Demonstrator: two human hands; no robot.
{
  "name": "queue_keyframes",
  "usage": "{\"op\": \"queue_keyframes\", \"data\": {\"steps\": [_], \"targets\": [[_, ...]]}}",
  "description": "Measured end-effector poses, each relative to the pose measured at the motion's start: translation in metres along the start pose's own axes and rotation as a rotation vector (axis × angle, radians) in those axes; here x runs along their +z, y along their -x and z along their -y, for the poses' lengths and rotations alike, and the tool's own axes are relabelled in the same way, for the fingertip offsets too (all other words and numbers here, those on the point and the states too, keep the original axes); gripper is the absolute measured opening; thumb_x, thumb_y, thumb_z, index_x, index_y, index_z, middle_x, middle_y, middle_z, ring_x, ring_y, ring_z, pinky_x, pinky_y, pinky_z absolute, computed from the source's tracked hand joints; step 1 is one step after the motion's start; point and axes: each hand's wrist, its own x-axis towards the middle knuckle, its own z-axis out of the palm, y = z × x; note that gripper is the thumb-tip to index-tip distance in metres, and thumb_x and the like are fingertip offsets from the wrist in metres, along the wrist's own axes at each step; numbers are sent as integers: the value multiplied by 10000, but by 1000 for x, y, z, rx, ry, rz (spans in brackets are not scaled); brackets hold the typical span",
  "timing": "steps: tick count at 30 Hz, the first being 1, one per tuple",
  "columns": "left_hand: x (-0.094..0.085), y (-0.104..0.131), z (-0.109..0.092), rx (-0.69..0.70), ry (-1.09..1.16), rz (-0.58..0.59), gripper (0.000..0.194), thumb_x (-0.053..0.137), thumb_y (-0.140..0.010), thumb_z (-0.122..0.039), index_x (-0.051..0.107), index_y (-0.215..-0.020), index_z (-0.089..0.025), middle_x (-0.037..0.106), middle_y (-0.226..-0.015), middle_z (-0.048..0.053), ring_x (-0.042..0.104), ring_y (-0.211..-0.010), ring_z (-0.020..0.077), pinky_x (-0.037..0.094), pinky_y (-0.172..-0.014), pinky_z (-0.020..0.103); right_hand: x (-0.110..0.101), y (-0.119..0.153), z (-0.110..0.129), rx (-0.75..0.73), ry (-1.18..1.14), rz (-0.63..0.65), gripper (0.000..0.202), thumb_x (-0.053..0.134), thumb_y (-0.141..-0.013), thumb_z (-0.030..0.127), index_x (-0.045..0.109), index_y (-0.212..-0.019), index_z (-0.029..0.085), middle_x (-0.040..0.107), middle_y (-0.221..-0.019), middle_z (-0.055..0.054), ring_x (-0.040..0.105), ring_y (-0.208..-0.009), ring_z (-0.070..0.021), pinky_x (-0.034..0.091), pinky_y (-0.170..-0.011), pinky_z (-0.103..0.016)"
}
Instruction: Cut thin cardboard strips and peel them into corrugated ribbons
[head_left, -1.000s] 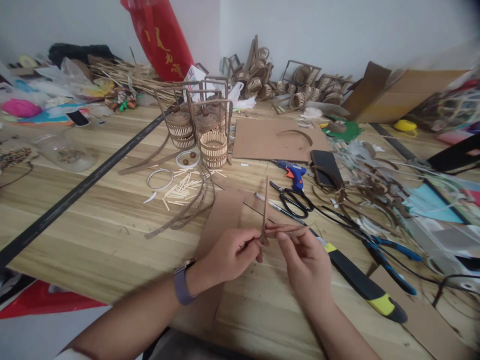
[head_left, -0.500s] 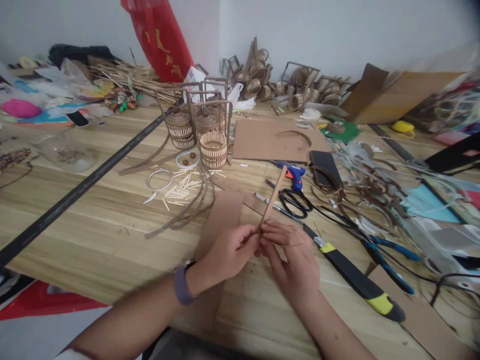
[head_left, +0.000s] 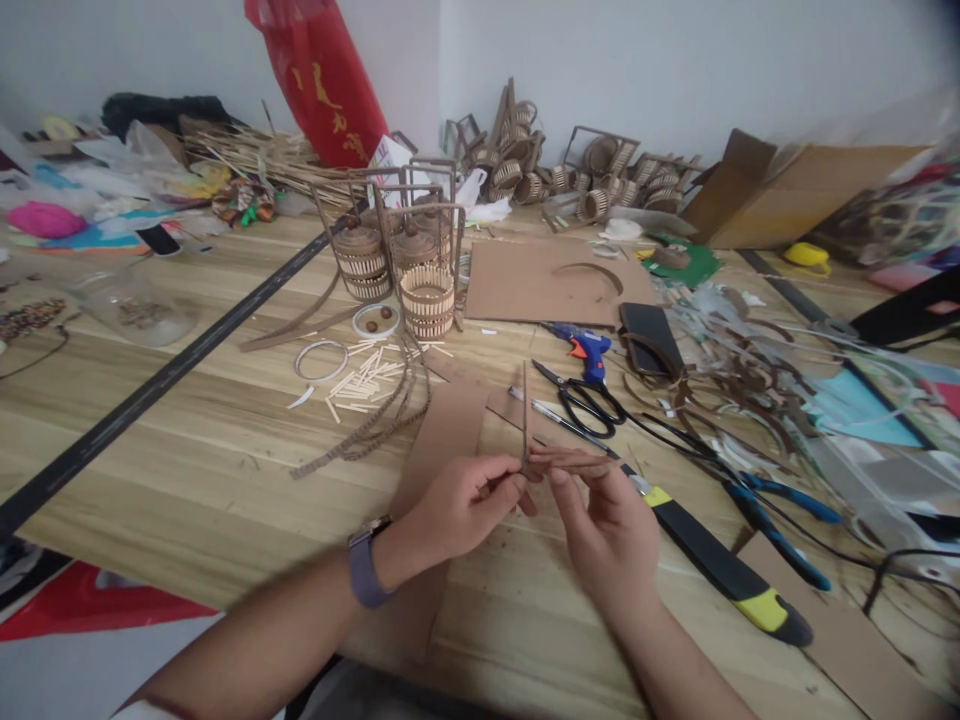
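Observation:
My left hand (head_left: 465,500) pinches a thin brown cardboard strip (head_left: 525,415) between thumb and fingers. The strip stands up edge-on from the fingertips, and its lower end curls and is partly hidden by them. Close on the right is my right hand (head_left: 611,520), its fingers stretched out towards the base of the strip and its thumb apart below them. Whether those fingertips touch the strip I cannot tell. Under the left forearm lies a flat cardboard piece (head_left: 442,430). Black-handled scissors (head_left: 589,405) and a pen (head_left: 562,418) lie just beyond my hands.
A utility knife (head_left: 720,560) and pliers (head_left: 780,520) lie to the right. Further back are a blue glue gun (head_left: 589,350), small slatted baskets (head_left: 427,300), loose sticks (head_left: 364,380) and a cardboard sheet (head_left: 525,280). Scraps (head_left: 735,390) crowd the right side.
The strip has swung from leaning right to nearly upright, turning edge-on. My right hand has shifted slightly right, its fingers now straighter and its thumb apart.

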Motion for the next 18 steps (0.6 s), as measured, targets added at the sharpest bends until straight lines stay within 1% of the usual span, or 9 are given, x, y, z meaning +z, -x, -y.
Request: {"op": "queue_keyframes", "data": {"steps": [2,5,7,10,14,16,18], "targets": [[1,-1,1,-1,43,-15,301,494,-943,-389,644,-893,-133,708,-838,68,657,-775,168,475,-629,217,0,-1,1,-126,84,-3,99,596,-906,164,601,-938,258,748,-895,-32,720,-900,-206,546,-798,-378],[2,-3,3,-28,112,-34,308,497,-944,-398,637,-889,-129,662,-800,47,629,-752,156,477,-639,220,0,-2,1,-321,206,39,152,622,-879,130,579,-956,254,758,-895,-25,726,-916,-213,509,-817,-392],[2,-3,5,-39,138,-41,301,489,-949,-387,634,-886,-131,639,-777,34,608,-726,145,472,-641,222,1,-2,1,-375,268,62,170,624,-879,121,572,-976,250,766,-959,-38,720,-966,-219,489,-834,-397],[3,-3,6,-30,138,-60,278,497,-942,-361,620,-826,-140,621,-718,14,590,-676,129,451,-616,211,2,1,-1,-383,325,62,173,617,-890,117,562,-993,245,770,-1014,-50,718,-990,-216,458,-880,-409],[3,-1,5,-33,88,-67,240,491,-907,-287,607,-750,-148,640,-671,16,588,-633,126,439,-586,204,3,4,0,-356,321,10,157,567,-922,137,565,-1025,256,780,-951,-17,732,-937,-206,455,-899,-420],[1,0,3,-35,23,-67,241,483,-894,-263,621,-735,-147,659,-672,25,584,-622,127,435,-579,206,3,3,3,-302,290,2,133,546,-936,164,580,-1017,263,778,-926,-17,732,-920,-211,486,-872,-419],[0,1,2,-22,-61,-59,251,482,-888,-248,635,-718,-145,667,-665,28,575,-605,124,412,-563,203,3,1,5,-176,209,-3,98,537,-945,192,598,-967,266,772,-898,-23,731,-893,-210,531,-802,-388]]}}
